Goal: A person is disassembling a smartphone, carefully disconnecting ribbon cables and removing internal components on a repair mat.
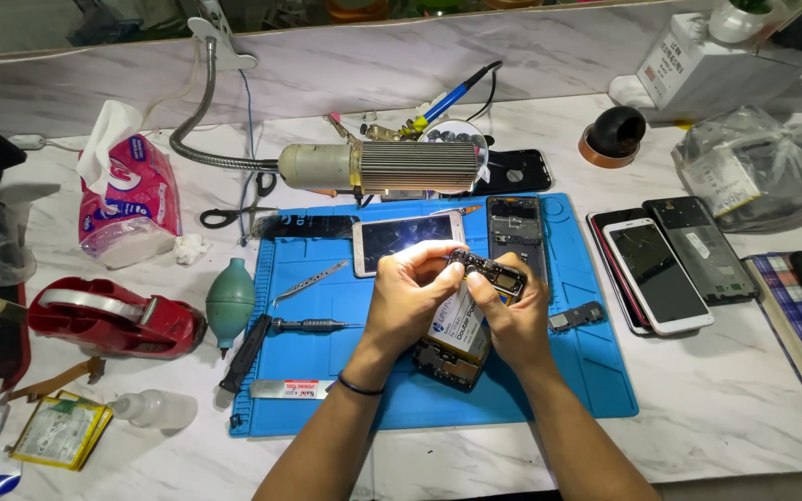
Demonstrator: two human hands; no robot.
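Note:
Both my hands meet above a blue work mat. My left hand and my right hand together pinch a small dark circuit board, held in the air. Under my hands lies an opened phone body with a white-labelled battery. A white phone lies face up just beyond my fingers, next to a bare dark phone frame.
Tweezers, a screwdriver and a black pry tool lie on the mat's left. A gooseneck lamp hangs over the mat. Stacked phones sit right; green air blower, red tape dispenser, tissue pack left.

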